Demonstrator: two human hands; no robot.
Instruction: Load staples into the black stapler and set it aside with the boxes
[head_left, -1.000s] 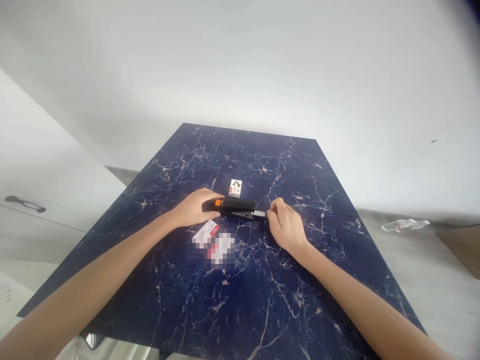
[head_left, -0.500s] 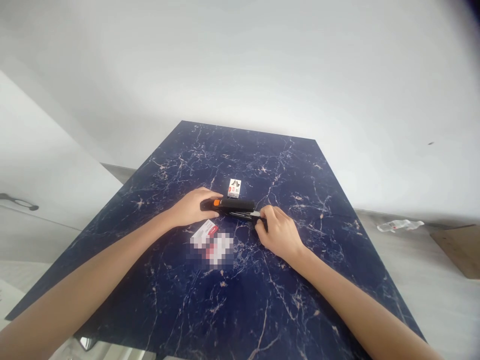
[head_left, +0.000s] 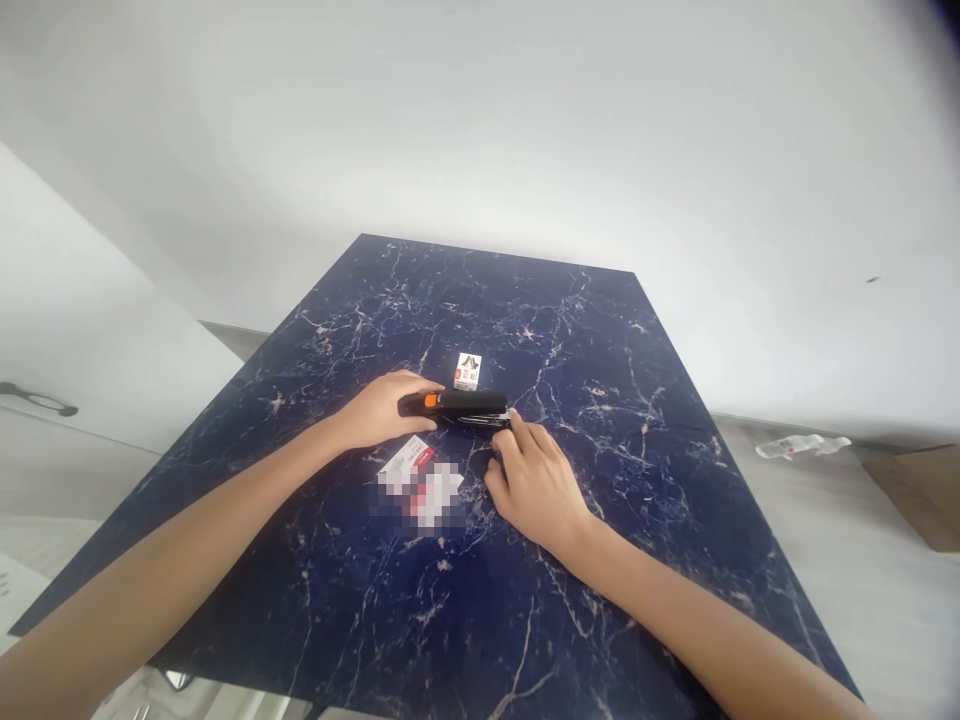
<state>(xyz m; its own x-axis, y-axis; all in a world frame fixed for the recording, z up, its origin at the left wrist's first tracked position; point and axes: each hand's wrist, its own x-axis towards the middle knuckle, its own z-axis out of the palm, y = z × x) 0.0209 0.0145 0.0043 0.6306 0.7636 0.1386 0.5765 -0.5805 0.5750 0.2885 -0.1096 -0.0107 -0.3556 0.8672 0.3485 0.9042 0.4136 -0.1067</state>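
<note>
A black stapler [head_left: 474, 402] with an orange patch lies crosswise on the dark blue marbled table [head_left: 480, 610]. My left hand [head_left: 381, 410] grips its left end between thumb and fingers. At the other end, my right hand [head_left: 538, 480] has curled fingers, with a fingertip against the stapler's metal tip; part of that grip is hidden. A strip of metal shows along the stapler's lower side. Just behind it stands a small white box [head_left: 468, 371] with red print. White-and-red cards [head_left: 406, 462] lie in front, partly blurred out.
A white wall [head_left: 495, 120] rises behind the table. To the right, a clear plastic bottle [head_left: 799, 447] and a brown cardboard piece [head_left: 919, 490] lie on the floor. A white cabinet door with a dark handle [head_left: 37, 400] is on the left.
My right hand has shifted left and toward me, its fingers now lower at the stapler's right end. The metal part there sticks out less. My left hand keeps its grip.
</note>
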